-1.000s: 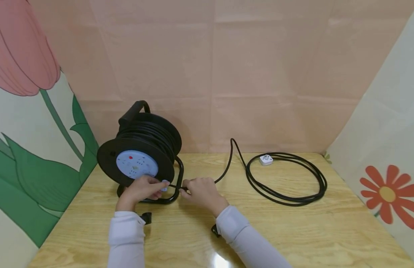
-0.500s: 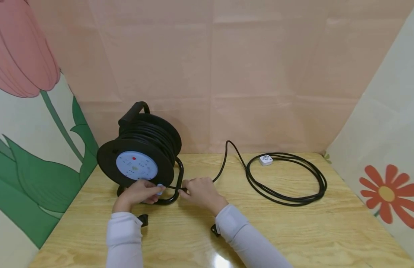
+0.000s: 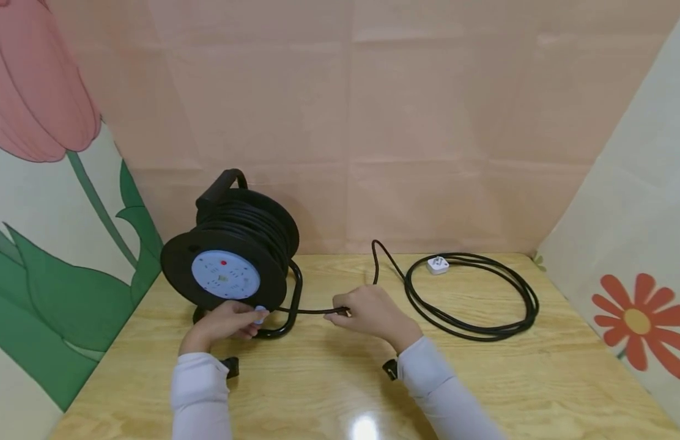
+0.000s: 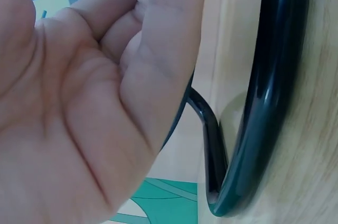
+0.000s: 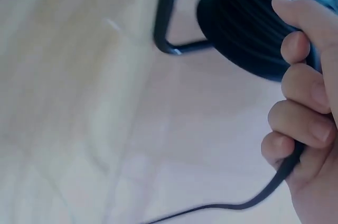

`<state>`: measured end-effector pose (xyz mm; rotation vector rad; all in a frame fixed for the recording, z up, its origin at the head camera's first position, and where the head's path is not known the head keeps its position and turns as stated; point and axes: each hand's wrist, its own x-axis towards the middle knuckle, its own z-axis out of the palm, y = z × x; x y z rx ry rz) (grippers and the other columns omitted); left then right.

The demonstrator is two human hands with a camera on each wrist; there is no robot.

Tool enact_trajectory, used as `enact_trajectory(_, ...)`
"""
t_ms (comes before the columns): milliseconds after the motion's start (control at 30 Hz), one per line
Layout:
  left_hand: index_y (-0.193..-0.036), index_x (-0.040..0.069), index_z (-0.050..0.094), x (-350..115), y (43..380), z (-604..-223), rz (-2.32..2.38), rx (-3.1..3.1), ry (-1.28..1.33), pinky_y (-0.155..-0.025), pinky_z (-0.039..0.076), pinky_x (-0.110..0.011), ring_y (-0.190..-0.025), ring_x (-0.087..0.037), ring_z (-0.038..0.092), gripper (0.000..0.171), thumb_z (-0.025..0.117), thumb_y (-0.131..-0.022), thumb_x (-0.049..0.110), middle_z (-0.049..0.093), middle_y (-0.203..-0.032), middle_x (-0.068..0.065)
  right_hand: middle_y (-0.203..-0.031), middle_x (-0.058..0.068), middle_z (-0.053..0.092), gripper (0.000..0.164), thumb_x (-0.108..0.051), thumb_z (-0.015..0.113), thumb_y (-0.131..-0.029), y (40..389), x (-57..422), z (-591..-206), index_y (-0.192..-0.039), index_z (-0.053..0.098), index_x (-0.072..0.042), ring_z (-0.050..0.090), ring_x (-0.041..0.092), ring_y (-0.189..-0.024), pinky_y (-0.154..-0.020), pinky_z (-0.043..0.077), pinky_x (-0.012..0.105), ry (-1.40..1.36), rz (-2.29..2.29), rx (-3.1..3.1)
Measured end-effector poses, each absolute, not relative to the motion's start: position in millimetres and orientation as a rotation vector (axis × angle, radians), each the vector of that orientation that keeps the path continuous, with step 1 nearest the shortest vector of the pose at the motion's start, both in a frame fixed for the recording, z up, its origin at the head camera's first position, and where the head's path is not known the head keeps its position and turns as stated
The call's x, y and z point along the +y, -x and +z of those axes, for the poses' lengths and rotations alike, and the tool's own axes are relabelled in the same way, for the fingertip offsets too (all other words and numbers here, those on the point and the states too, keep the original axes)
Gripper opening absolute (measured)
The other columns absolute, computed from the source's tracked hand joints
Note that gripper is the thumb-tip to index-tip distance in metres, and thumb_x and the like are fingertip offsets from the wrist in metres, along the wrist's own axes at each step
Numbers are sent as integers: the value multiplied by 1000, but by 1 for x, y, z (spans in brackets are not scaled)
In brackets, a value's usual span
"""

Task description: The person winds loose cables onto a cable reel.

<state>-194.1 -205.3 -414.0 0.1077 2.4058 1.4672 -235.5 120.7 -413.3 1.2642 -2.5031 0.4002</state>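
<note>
Gripping cable [image 3: 314, 311], apparently pinching blue knob [image 3: 260, 310]

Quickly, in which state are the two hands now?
Left hand: closed, pinching the blue knob.
Right hand: closed, gripping the black cable.

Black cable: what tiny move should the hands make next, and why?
Perhaps the left hand should turn the blue knob a little, winding in black cable: it pinches that knob on the reel, the right hand grips the cable, and loops lie loose on the table.
</note>
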Motion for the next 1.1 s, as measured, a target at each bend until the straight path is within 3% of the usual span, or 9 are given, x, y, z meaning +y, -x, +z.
enact_trajectory(200,-107,-8,68,-210,196,-420,1486,2387,-124,-79,59,-36,-85,-20,68,48,66,-97,38,70,-98,-15,-53,-21,34,41,-41,75,-90,236,147,-396,-64,46,-28,27,-5,-45,-47,30,19,-1316,458,-2301)
enact_trajectory(467,-108,-8,68,-212,198,-418,1493,2378,-141,-81,59,-39,-86,-22,68,46,65,-98,37,70,-98,-16,-54,-19,35,44,-46,79,-84,235,187,-370,-62,46,-26,30,0,-49,-53,34,24,-1188,489,-2207)
enact_trajectory(767,-113,-9,68,-215,197,-421,1512,2364,-141,-81,59,-38,-89,-26,68,47,64,-99,36,70,-101,-17,-61,-19,51,41,-60,71,-86,226,204,-355,-66,56,-27,38,-1,-52,-58,34,26,-1088,475,-2195)
enact_trajectory(967,-112,-9,68,-215,197,-424,1526,2354,-120,-82,59,-39,-89,-25,68,48,66,-98,37,70,-101,-16,-57,-16,46,52,-67,60,-89,229,222,-348,-63,55,-23,35,2,-51,-60,37,29,-1070,463,-2101)
enact_trajectory(1100,-111,-9,69,-219,196,-424,1526,2361,-117,-83,58,-39,-87,-23,67,47,65,-98,37,70,-101,-16,-59,-14,46,54,-70,63,-85,229,253,-345,-64,53,-22,39,6,-54,-61,40,28,-939,534,-2098)
